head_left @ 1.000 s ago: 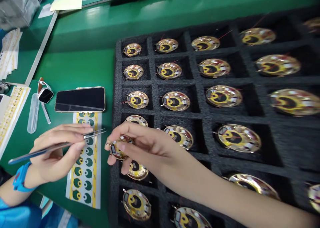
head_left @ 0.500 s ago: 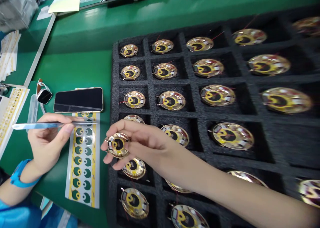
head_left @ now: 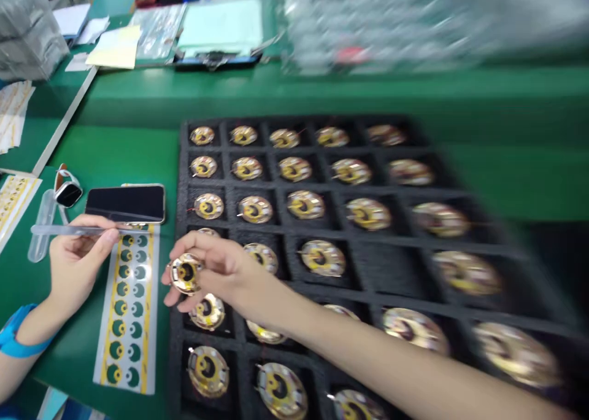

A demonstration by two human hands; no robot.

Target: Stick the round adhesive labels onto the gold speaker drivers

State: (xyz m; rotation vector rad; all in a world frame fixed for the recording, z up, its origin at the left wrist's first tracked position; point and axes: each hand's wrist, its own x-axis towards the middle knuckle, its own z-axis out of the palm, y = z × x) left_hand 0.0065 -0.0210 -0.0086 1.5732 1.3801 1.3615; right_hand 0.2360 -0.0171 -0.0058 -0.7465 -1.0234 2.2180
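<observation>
My left hand point(head_left: 76, 261) is shut on a pair of steel tweezers point(head_left: 83, 230), whose tips reach over the top of a sticker strip point(head_left: 129, 340) printed with yellow and green rings. My right hand point(head_left: 216, 272) pinches a round gold disc point(head_left: 186, 273) with a black and yellow centre between thumb and fingers. That hand hangs over the left side of a black foam tray point(head_left: 294, 229), whose square cells hold several similar discs. My fingers hide part of the tray's lower left cells.
A black smartphone point(head_left: 125, 203) lies above the sticker strip, with a smartwatch point(head_left: 68, 193) and a clear plastic tube point(head_left: 42, 226) to its left. The bench is green. Papers and sticker sheets lie along the far left, and a blurred plastic-covered pile point(head_left: 414, 21) stands behind the tray.
My head has tilted up and back, so the tray looks smaller and more of the far bench shows. Both hands keep hold of the tweezers and the disc.
</observation>
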